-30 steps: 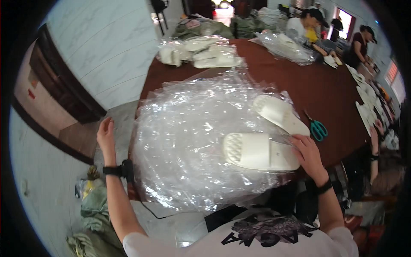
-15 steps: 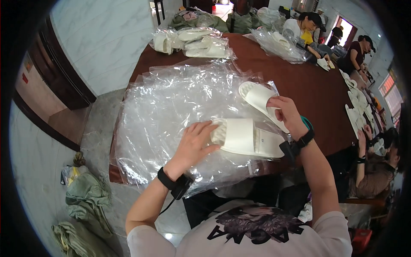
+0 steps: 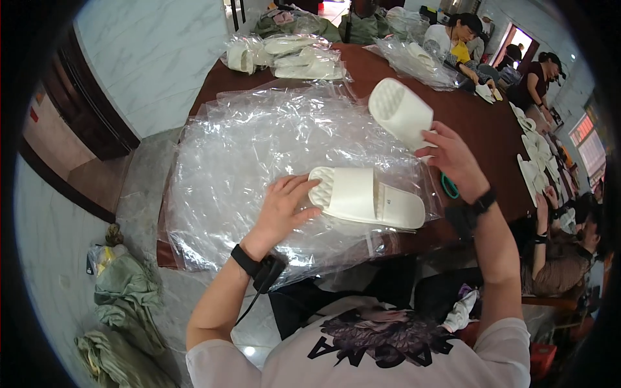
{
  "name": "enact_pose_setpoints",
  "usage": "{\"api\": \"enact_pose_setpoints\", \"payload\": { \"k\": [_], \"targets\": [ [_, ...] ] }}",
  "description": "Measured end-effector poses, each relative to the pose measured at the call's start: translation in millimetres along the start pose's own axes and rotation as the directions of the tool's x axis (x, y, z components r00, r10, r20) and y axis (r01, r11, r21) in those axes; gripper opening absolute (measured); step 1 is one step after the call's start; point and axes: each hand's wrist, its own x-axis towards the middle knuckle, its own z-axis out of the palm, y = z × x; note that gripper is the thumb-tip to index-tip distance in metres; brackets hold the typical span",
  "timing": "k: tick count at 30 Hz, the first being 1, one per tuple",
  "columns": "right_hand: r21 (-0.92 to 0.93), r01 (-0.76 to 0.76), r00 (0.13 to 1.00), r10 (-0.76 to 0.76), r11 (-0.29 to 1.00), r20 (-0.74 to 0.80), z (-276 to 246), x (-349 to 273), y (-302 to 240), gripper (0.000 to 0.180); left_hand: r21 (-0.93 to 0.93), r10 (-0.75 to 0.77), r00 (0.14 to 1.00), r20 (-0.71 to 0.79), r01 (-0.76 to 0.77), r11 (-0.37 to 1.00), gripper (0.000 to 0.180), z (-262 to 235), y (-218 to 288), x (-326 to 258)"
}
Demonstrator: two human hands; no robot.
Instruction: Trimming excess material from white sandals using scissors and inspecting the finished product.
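A white slipper (image 3: 354,192) with a quilted footbed lies on a pile of clear plastic bags (image 3: 239,155). My left hand (image 3: 284,204) rests at its toe, fingers apart, fingertips touching the edge and footbed. To the upper right, a second white slipper (image 3: 402,113) is raised and tilted above the table. My right hand (image 3: 453,155) grips it by its near end, which the fingers partly hide. A green loop (image 3: 449,186) lies beside the right wrist; what it belongs to is hidden.
Bagged white slippers (image 3: 304,58) sit at the far edge of the brown table (image 3: 472,129). More slippers (image 3: 537,149) line the right side, where other people (image 3: 456,39) work. Green sacks (image 3: 126,291) stand on the floor at left, near a doorway.
My right hand has lifted the second slipper off the bags and tilted it up. My left hand stays at the toe of the lying slipper, its fingers slightly more spread.
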Motion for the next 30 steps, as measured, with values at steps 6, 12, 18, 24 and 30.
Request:
{"api": "enact_pose_setpoints", "payload": {
  "k": [6,12,18,24,30],
  "targets": [
    [-0.584,0.177,0.973,-0.052,0.792,0.225,-53,-56,-29,0.014,0.018,-0.024,1.0,0.004,0.024,1.0,0.059,-5,-2,-1],
    [-0.804,0.469,0.828,0.135,0.366,0.545,-55,-96,-45,0.018,0.028,-0.008,1.0,0.0,0.008,1.0,0.06,-2,-6,1],
    [-0.697,0.712,0.645,0.31,0.088,0.699,-32,-75,-31,0.025,0.042,0.005,1.0,0.0,-0.005,0.999,0.062,0,-8,2],
    [-0.615,0.764,0.613,0.079,0.197,0.786,16,-21,-3,0.012,-0.005,0.003,1.0,0.012,-0.003,1.0,0.065,-4,-11,-2],
    [-0.629,0.688,0.684,-0.035,0.362,0.729,5,-5,10,0.012,-0.038,-0.026,0.999,0.047,0.028,0.999,0.08,1,-6,8]
  ]
}}
